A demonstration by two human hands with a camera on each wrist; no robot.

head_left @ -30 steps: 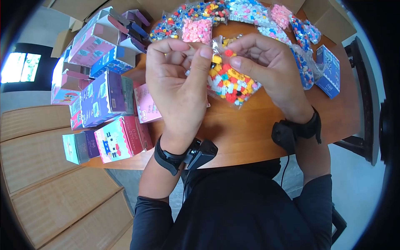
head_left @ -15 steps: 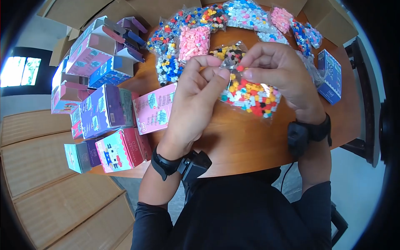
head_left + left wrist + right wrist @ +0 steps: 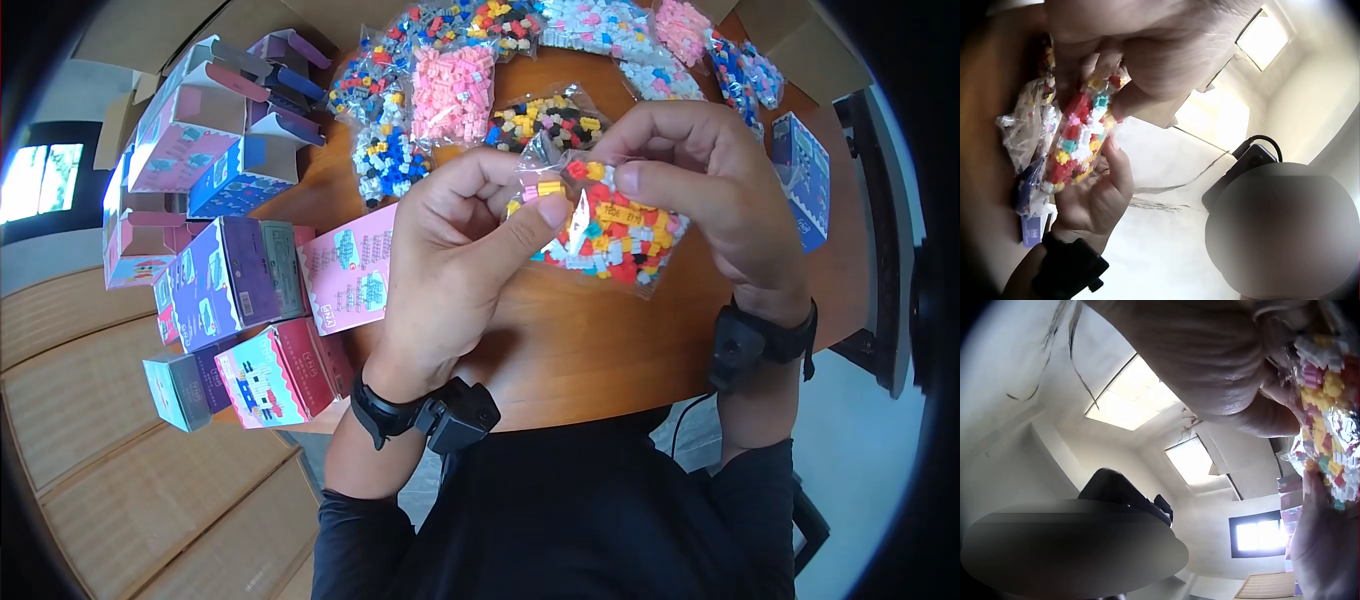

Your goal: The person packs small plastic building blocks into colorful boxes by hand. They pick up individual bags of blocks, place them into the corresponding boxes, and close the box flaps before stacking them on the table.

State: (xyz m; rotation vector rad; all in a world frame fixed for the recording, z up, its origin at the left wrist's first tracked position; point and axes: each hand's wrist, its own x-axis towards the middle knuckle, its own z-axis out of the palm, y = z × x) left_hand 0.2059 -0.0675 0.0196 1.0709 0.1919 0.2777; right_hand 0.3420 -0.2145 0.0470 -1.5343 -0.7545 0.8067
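Observation:
A clear plastic bag of small building bricks (image 3: 640, 242), mostly red, yellow and white with some teal, is held up over the table between both hands. My left hand (image 3: 445, 270) pinches its gathered left end between thumb and fingers. At the bag's upper edge, the thumb and curled fingers of my right hand (image 3: 725, 195) grip the plastic. A yellow label with dark print shows through the film. In the left wrist view the packed bricks (image 3: 1082, 140) stand between the two hands; the right wrist view shows the bag (image 3: 1329, 394) at its right edge.
Beyond the hands lie more brick bags: a pink one (image 3: 452, 95), a yellow-and-black one (image 3: 545, 125), a blue-and-white one (image 3: 388, 160) and several others. Cartons crowd the left side, including a purple box (image 3: 215, 275) and a pink box (image 3: 350, 268). A blue box (image 3: 803, 175) stands at right.
Both hands have shifted right across the table with the bag, uncovering the yellow-and-black bag and more of the pink box behind. Both hands still hold the bag, and its label now faces up.

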